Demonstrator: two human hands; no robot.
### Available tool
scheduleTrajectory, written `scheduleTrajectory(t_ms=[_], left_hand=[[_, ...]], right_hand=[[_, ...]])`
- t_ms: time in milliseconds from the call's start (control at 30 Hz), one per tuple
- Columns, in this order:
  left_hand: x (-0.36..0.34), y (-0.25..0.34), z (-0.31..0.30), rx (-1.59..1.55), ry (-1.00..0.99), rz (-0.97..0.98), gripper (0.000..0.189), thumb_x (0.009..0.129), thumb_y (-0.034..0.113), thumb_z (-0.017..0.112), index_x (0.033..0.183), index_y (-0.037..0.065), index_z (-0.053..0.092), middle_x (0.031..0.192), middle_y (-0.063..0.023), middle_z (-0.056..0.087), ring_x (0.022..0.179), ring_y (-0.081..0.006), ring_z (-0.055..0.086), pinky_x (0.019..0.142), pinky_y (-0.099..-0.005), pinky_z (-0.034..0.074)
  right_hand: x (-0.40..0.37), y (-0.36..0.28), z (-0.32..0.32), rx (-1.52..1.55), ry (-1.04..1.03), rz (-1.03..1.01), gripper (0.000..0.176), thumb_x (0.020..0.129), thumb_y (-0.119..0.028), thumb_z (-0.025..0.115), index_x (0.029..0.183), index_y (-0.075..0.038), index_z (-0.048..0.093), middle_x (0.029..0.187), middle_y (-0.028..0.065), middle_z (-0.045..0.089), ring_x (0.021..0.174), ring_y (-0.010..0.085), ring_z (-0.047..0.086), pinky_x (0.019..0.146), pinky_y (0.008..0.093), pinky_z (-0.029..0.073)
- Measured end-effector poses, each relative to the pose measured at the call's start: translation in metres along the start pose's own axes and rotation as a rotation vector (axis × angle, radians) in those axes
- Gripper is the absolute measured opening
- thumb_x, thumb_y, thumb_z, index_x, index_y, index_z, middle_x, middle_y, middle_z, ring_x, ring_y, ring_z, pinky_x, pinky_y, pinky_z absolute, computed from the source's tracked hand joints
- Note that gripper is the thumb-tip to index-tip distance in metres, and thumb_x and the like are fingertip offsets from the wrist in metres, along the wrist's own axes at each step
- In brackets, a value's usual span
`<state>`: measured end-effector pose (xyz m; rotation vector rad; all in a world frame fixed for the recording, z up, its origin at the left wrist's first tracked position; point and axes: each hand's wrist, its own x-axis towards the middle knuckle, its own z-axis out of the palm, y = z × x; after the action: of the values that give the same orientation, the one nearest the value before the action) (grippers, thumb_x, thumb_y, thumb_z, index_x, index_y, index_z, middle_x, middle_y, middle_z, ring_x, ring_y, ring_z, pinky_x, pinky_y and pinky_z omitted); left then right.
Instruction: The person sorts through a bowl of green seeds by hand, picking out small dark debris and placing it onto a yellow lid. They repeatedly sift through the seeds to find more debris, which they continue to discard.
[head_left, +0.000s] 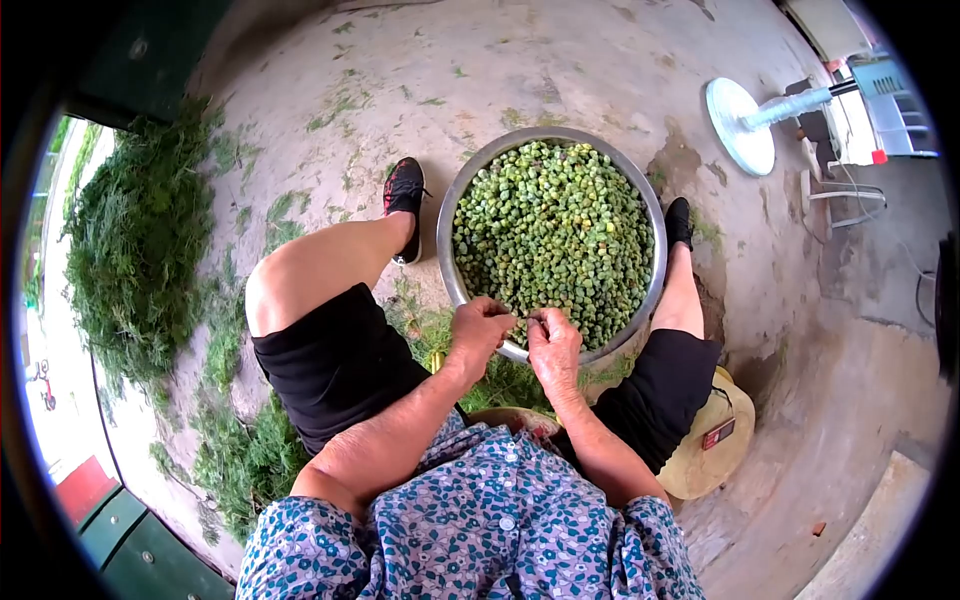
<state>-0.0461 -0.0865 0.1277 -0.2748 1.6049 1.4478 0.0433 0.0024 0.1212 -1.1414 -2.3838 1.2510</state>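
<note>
A wide metal basin (652,290) stands on the ground between my feet, heaped with small round green seed cones or fruits (560,225). Over its near rim, my left hand (480,330) is closed in a pinch, thumb against fingers. Close beside it on the right, my right hand (553,345) is also pinched, its fingertips nearly meeting the left ones. Whatever lies between the fingers is too small to make out. Below the hands, green feathery sprigs (505,385) show between my legs.
A big pile of cut green branches (140,230) lies at the left, with loose sprigs scattered over the concrete floor. A pedestal fan (740,125) stands at the upper right. Near my right thigh is a straw hat (705,460) with a small red-and-black device (718,433) on it.
</note>
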Motion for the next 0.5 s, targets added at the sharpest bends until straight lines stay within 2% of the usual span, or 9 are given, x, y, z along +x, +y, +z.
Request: scheduleTrajectory(t_ms=[100, 133, 200, 267, 300, 333, 367, 467, 500], left_hand=[[0.014, -0.012, -0.007, -0.119, 0.078, 0.057, 0.014, 0.074, -0.002, 0.058, 0.088, -0.002, 0.056, 0.072, -0.0044, 0.057, 0.059, -0.0117, 0.054, 0.053, -0.0229, 0.045], [0.015, -0.011, -0.008, -0.183, 0.106, 0.089, 0.016, 0.074, -0.002, 0.058, 0.09, -0.003, 0.055, 0.073, -0.0048, 0.057, 0.059, -0.0121, 0.055, 0.054, -0.0229, 0.046], [0.017, -0.005, -0.011, -0.206, 0.119, 0.068, 0.021, 0.076, -0.006, 0.053, 0.097, -0.004, 0.052, 0.083, -0.007, 0.056, 0.068, -0.015, 0.057, 0.061, -0.025, 0.049], [0.02, -0.005, -0.013, -0.282, 0.133, 0.073, 0.023, 0.077, -0.007, 0.051, 0.099, -0.004, 0.051, 0.09, -0.008, 0.055, 0.074, -0.0166, 0.058, 0.065, -0.0264, 0.051], [0.019, -0.002, -0.012, -0.298, 0.128, 0.056, 0.027, 0.078, -0.007, 0.049, 0.105, -0.003, 0.05, 0.098, -0.0084, 0.052, 0.083, -0.018, 0.057, 0.069, -0.0281, 0.052], [0.018, -0.001, -0.012, -0.292, 0.143, 0.054, 0.028, 0.078, -0.006, 0.049, 0.106, -0.003, 0.049, 0.099, -0.0082, 0.052, 0.083, -0.0178, 0.057, 0.069, -0.0281, 0.052], [0.018, 0.001, -0.011, -0.286, 0.158, 0.053, 0.029, 0.078, -0.006, 0.049, 0.107, -0.003, 0.049, 0.099, -0.0081, 0.052, 0.084, -0.0177, 0.057, 0.069, -0.028, 0.051], [0.017, 0.004, -0.012, -0.273, 0.182, 0.034, 0.029, 0.079, -0.005, 0.049, 0.108, -0.002, 0.05, 0.098, -0.0068, 0.052, 0.083, -0.017, 0.057, 0.069, -0.028, 0.051], [0.018, 0.005, -0.012, -0.269, 0.187, 0.026, 0.028, 0.079, -0.005, 0.048, 0.107, -0.001, 0.05, 0.096, -0.0063, 0.052, 0.082, -0.0167, 0.057, 0.069, -0.028, 0.051]], right_hand=[[-0.014, 0.012, 0.001, -0.038, -0.086, 0.046, 0.008, 0.075, -0.005, 0.06, 0.082, -0.002, 0.058, 0.07, 0.0169, 0.06, 0.065, 0.0318, 0.061, 0.058, 0.036, 0.047], [-0.019, 0.022, 0.006, -0.082, -0.107, -0.011, 0.008, 0.074, -0.005, 0.06, 0.082, -0.002, 0.059, 0.069, 0.0189, 0.059, 0.066, 0.0362, 0.059, 0.058, 0.0393, 0.047], [-0.033, 0.033, 0.011, -0.158, -0.181, -0.133, 0.009, 0.073, -0.004, 0.059, 0.081, -0.002, 0.061, 0.071, 0.0204, 0.06, 0.069, 0.036, 0.059, 0.06, 0.0405, 0.047], [-0.042, 0.038, 0.02, -0.155, -0.313, -0.072, 0.016, 0.072, 0.001, 0.054, 0.084, -0.003, 0.063, 0.078, 0.0207, 0.06, 0.075, 0.036, 0.059, 0.064, 0.0406, 0.047], [-0.046, 0.039, 0.023, -0.128, -0.381, -0.068, 0.018, 0.072, 0.002, 0.052, 0.085, -0.004, 0.064, 0.081, 0.0203, 0.06, 0.076, 0.036, 0.059, 0.065, 0.0405, 0.047], [-0.049, 0.041, 0.027, -0.102, -0.447, -0.063, 0.02, 0.073, 0.003, 0.051, 0.086, -0.004, 0.064, 0.083, 0.02, 0.061, 0.077, 0.036, 0.059, 0.065, 0.0404, 0.047], [-0.052, 0.055, 0.036, -0.066, -0.475, -0.194, 0.024, 0.074, 0.002, 0.049, 0.089, -0.006, 0.065, 0.083, 0.0177, 0.062, 0.076, 0.0364, 0.059, 0.066, 0.0412, 0.048], [-0.057, 0.034, 0.033, -0.157, -0.587, -0.065, 0.015, 0.077, -0.007, 0.054, 0.088, -0.006, 0.065, 0.082, 0.0169, 0.062, 0.077, 0.0347, 0.06, 0.069, 0.0398, 0.048], [-0.055, 0.031, 0.031, -0.212, -0.628, -0.112, 0.014, 0.078, -0.008, 0.054, 0.087, -0.005, 0.064, 0.081, 0.0171, 0.061, 0.076, 0.0349, 0.059, 0.068, 0.0403, 0.048]])
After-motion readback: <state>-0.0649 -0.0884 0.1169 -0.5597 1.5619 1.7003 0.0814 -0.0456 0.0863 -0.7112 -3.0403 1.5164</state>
